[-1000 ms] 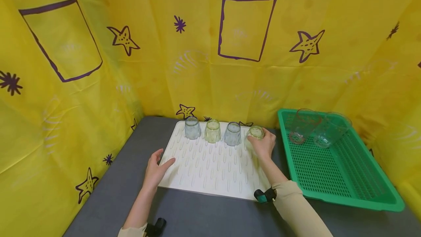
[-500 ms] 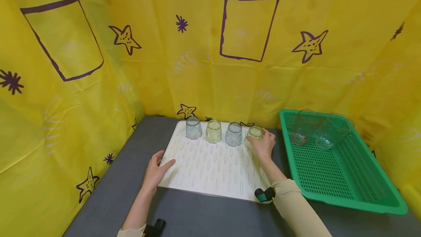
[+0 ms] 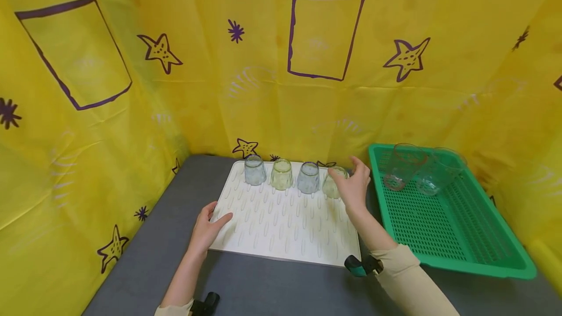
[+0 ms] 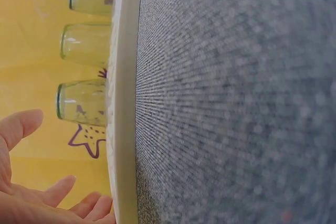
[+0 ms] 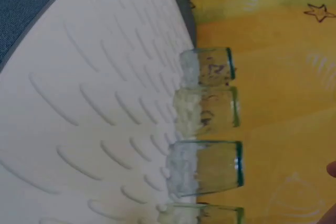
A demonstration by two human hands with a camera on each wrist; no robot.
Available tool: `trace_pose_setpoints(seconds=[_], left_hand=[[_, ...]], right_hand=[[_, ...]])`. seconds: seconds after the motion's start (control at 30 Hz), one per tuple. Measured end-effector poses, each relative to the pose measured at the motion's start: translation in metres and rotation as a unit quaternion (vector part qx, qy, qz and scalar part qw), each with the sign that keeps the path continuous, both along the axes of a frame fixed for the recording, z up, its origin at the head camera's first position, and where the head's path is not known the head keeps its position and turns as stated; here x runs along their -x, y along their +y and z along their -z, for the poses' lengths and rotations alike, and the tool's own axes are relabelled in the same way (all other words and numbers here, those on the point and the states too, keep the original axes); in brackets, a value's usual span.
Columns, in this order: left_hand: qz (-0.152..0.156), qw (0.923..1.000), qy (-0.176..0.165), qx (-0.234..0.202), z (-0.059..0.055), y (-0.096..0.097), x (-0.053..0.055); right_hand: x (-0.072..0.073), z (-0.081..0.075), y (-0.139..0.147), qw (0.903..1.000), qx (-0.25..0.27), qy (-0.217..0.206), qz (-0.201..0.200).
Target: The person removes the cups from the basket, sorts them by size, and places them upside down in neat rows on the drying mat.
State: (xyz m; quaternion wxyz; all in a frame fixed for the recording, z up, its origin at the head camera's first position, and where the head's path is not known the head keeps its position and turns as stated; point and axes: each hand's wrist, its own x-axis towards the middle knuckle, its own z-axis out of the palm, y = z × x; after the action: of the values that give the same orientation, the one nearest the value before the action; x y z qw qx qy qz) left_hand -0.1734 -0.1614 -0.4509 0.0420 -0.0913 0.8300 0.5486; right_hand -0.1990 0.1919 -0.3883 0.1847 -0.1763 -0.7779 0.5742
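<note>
Upside-down tumblers line the far edge of a white ridged drying mat (image 3: 281, 230): a bluish tumbler (image 3: 255, 171), a yellow-green tumbler (image 3: 281, 176), another bluish tumbler (image 3: 308, 179) and a pale green tumbler (image 3: 332, 189) at the right end. My right hand (image 3: 356, 188) is beside the pale green tumbler, thumb and fingers spread apart, the thumb overlapping its top. In the right wrist view that tumbler (image 5: 220, 214) stands with no fingers around it. My left hand (image 3: 206, 228) is at the mat's left edge, fingers relaxed and holding nothing.
On the right, a green plastic basket (image 3: 478, 268) holds a pink-tinted glass (image 3: 403, 167) and a clear glass (image 3: 439, 172), both leaning at its far end. A yellow patterned curtain (image 3: 263, 111) hangs behind the grey table (image 3: 272, 284).
My right hand has let go of the pale green tumbler and spread its fingers, rising slightly away to the right. That tumbler stays on the mat. The left hand is nearly unchanged.
</note>
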Motion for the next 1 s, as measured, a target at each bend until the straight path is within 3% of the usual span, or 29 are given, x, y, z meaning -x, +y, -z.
trace_pose_setpoints(seconds=[0.2, 0.43, 0.57, 0.8, 1.0], left_hand=[[0.005, 0.9999, -0.002, 0.009, 0.000, -0.001, 0.000], [0.009, 0.9999, 0.001, 0.012, 0.001, -0.003, -0.001], [0.012, 0.9998, -0.001, 0.014, 0.001, -0.004, -0.002], [0.016, 0.9997, -0.003, 0.019, 0.000, -0.004, -0.002], [0.021, 0.9995, -0.006, 0.023, 0.001, -0.001, -0.003]], right_hand=[[-0.020, -0.040, 0.025, 0.9986, 0.041, 0.016, -0.028], [-0.025, -0.072, 0.090, 0.9997, -0.007, 0.017, 0.019], [-0.021, -0.076, 0.134, 0.9977, -0.030, -0.007, 0.060], [-0.019, -0.065, 0.192, 0.9891, -0.055, -0.067, 0.119], [-0.021, -0.049, 0.223, 0.9792, -0.110, -0.120, 0.121]])
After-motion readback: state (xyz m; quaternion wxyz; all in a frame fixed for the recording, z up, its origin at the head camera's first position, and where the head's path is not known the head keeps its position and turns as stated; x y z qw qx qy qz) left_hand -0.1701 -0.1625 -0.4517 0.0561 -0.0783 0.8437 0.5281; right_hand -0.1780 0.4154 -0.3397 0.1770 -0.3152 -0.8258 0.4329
